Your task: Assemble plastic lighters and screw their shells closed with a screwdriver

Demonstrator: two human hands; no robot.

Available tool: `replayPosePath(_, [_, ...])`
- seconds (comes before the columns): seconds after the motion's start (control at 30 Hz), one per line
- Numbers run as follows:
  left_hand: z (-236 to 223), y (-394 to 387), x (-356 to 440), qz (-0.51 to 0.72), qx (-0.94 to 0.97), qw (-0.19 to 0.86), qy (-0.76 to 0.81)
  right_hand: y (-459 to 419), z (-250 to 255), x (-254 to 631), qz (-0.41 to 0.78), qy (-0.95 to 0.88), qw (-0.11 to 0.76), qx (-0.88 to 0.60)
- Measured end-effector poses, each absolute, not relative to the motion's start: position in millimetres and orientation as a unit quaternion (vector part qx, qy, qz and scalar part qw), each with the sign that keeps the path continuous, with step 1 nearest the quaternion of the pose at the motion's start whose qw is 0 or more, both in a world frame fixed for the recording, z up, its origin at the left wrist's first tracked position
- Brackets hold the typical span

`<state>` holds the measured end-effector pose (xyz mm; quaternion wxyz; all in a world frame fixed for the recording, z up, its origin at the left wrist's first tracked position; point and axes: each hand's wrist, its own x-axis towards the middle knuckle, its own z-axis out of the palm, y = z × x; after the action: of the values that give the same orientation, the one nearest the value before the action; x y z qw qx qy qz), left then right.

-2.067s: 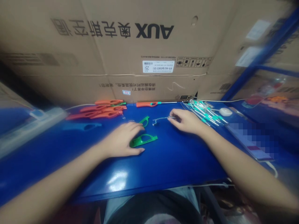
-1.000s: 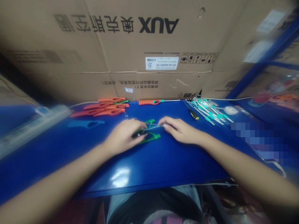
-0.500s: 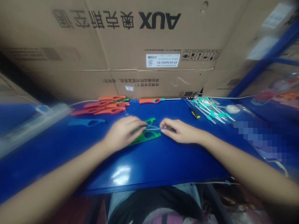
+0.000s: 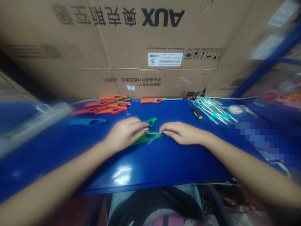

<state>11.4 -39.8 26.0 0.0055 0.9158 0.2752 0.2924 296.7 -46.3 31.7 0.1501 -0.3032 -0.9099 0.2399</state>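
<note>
My left hand (image 4: 129, 131) pinches one end of a thin whitish wire (image 4: 154, 133), with a small dark piece just showing at the fingertips. The other end of the wire is between the thumb and finger of my right hand (image 4: 180, 132), also closed in a pinch. A loose thin tail of it slants down below. Under and behind my left fingers lie green plastic lighter handle shells (image 4: 151, 137), partly covered by that hand.
Orange lighter handles (image 4: 103, 106) are piled at the back left, by a blue handle shell (image 4: 87, 121). Against the cardboard sits an orange lighter (image 4: 150, 100). To the right lie a screwdriver (image 4: 197, 113) and several metal lighter rods (image 4: 213, 110). A power strip (image 4: 44, 125) is at left.
The wire between my hands looked like a narrow loop; now it is a single sagging strand with a loose tail slanting down. Both hands stay in nearly the same place.
</note>
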Motion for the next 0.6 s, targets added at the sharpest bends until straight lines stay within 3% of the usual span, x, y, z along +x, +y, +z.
replayPosePath(0.43, [27.9,-39.2,9.7,0.216,0.939,0.031,0.265,-48.8,32.8,291.6,0.264,-0.878,0.184,-0.353])
replayPosePath(0.6, [28.8,-38.9,8.8,0.198,0.941,0.023,0.274,-44.1,28.4,293.9,0.242,-0.9,0.212,-0.293])
